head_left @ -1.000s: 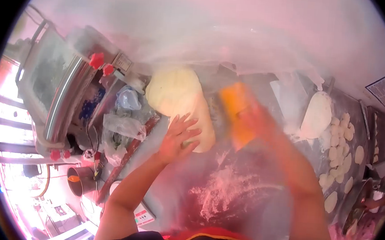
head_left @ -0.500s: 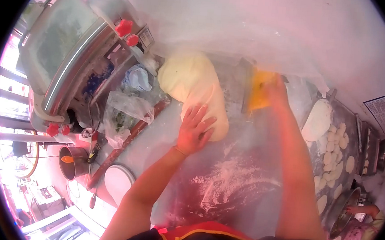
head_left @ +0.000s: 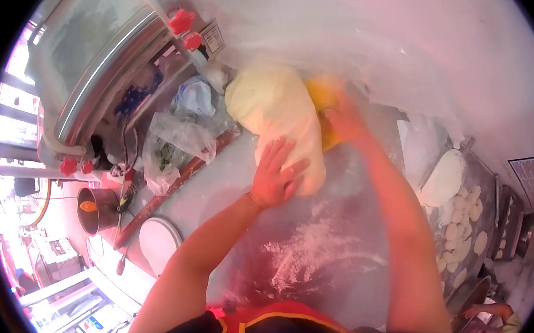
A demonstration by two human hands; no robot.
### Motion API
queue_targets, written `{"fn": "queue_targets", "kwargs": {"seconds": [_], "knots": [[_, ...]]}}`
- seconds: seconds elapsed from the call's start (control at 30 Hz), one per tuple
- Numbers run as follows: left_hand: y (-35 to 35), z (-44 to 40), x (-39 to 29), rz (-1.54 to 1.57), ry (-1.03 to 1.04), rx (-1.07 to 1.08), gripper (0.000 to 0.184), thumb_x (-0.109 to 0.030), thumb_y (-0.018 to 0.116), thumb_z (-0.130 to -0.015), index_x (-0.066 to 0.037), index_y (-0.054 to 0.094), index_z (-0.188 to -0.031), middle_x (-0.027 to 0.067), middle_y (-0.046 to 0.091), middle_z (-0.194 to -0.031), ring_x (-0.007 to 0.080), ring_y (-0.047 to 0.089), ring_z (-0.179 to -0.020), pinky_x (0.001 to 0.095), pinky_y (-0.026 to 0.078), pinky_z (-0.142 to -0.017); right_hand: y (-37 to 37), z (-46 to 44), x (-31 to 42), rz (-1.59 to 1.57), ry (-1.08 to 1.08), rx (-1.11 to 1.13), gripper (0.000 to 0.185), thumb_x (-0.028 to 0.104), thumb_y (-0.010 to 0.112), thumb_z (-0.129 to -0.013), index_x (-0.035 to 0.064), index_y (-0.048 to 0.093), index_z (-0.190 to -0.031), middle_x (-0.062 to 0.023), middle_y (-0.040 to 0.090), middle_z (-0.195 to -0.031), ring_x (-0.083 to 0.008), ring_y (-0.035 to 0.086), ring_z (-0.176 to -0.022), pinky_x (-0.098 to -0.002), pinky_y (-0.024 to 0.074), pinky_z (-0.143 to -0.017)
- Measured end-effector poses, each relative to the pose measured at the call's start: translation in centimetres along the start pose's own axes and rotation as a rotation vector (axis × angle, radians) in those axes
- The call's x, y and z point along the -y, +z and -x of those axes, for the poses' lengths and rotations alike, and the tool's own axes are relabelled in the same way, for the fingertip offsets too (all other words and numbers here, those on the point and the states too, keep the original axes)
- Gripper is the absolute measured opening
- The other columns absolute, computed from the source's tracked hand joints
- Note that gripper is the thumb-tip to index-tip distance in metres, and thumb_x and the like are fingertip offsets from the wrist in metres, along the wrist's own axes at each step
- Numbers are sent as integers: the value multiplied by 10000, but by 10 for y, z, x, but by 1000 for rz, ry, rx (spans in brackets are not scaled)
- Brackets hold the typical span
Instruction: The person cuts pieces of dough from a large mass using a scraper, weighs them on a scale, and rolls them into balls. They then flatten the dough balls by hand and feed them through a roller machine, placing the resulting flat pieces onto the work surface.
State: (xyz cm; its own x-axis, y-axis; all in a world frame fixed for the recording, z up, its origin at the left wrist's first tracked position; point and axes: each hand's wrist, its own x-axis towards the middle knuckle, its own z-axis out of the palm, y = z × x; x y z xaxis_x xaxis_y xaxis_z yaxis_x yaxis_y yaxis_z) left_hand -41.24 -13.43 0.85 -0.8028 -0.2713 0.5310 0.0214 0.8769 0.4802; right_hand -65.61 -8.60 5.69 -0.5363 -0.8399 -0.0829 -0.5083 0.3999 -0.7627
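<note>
A big pale lump of dough (head_left: 277, 105) lies at the back of the floury worktop. My left hand (head_left: 277, 174) rests on its near end with the fingers spread. On the dough's right side, my right hand (head_left: 346, 119) grips a yellow dough scraper (head_left: 325, 95), which is blurred by motion and held against or just beside the dough. Part of the scraper is hidden behind my fingers and the dough. Loose flour (head_left: 310, 250) is scattered on the worktop nearer my body.
On the left stand a large machine with red knobs (head_left: 181, 21), plastic bags (head_left: 179, 139), a long reddish rod (head_left: 175, 188) and a round white lid (head_left: 159, 245). To the right lie a larger dough piece (head_left: 444, 179) and several small ones (head_left: 458, 220). Another person's hand (head_left: 475, 311) shows at lower right.
My right hand has moved left with the scraper, from the bare worktop to the dough's right side. My left hand stays on the dough. The whole view has shifted slightly.
</note>
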Motion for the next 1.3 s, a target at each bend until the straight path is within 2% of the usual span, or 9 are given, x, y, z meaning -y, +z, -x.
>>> {"fn": "queue_targets", "kwargs": {"seconds": [0.2, 0.3, 0.4, 0.57, 0.77, 0.87, 1.17, 1.27, 1.3], "knots": [[-12, 23, -8, 5, -45, 38, 603, -240, 710, -750, -138, 504, -1307, 215, 346, -1425, 438, 302, -1331, 521, 252, -1098, -68, 76, 32, 283, -48, 3, 690, 139, 516, -850, 158, 203, -1464, -258, 594, -1113, -434, 566, -1015, -474, 456, -848], [-22, 21, -23, 175, -211, -7, 822, -311, 763, -700, -71, 373, -1384, 238, 319, -1430, 442, 308, -1316, 517, 275, -1083, -81, 120, 24, 364, 110, 144, 641, 127, 521, -855, 139, 256, -1438, -241, 610, -1084, -420, 570, -1017, -458, 461, -851], [-14, -10, -24, -130, -556, -181, 980, -383, 793, -660, -16, 277, -1408, 266, 324, -1402, 442, 333, -1280, 503, 302, -1059, -67, 132, -19, 426, 176, 145, 546, 131, 559, -844, 106, 390, -1363, -229, 619, -1045, -403, 581, -989, -446, 467, -833], [-2, -11, -20, 31, -777, -128, 932, -431, 774, -680, 7, 322, -1368, 252, 435, -1260, 424, 423, -1158, 466, 363, -986, -84, 114, 10, 525, 149, -8, 310, 147, 603, -825, 56, 589, -1121, -196, 641, -914, -374, 607, -868, -432, 470, -758], [-1, 11, -29, 58, -815, -137, 718, -364, 731, -745, -20, 417, -1290, 211, 508, -1127, 394, 490, -1035, 462, 411, -900, -74, 86, 127, 432, -270, 140, 176, 195, 583, -824, 62, 605, -937, -160, 620, -800, -343, 592, -787, -443, 441, -695], [-3, 19, -34, 98, -829, -130, 680, -333, 725, -754, -30, 428, -1286, 194, 511, -1115, 384, 495, -1025, 452, 422, -883, -52, 51, 122, 547, -460, 193, 155, 166, 588, -801, 65, 609, -916, -154, 610, -773, -343, 588, -759, -452, 434, -661], [-9, 32, -41, 154, -882, -119, 667, -296, 722, -755, -27, 427, -1289, 170, 492, -1131, 368, 497, -1023, 450, 433, -872, 2, 10, 128, 767, -170, 527, 241, 95, 622, -734, 132, 667, -968, -134, 662, -862, -326, 626, -841, -439, 488, -708], [-4, 36, -39, 117, -875, -138, 673, -286, 731, -748, -16, 434, -1289, 176, 505, -1123, 367, 504, -1024, 443, 443, -865, 34, 17, 83, 816, -522, 268, 255, 94, 618, -736, 118, 667, -985, -133, 669, -836, -323, 637, -828, -444, 500, -700], [-4, 36, -38, 100, -876, -145, 677, -282, 735, -745, -12, 437, -1290, 180, 513, -1119, 367, 508, -1026, 440, 449, -860, 37, 17, 85, 822, -461, 290, 256, 87, 608, -742, 110, 665, -991, -133, 670, -839, -319, 638, -837, -443, 501, -706]]}}
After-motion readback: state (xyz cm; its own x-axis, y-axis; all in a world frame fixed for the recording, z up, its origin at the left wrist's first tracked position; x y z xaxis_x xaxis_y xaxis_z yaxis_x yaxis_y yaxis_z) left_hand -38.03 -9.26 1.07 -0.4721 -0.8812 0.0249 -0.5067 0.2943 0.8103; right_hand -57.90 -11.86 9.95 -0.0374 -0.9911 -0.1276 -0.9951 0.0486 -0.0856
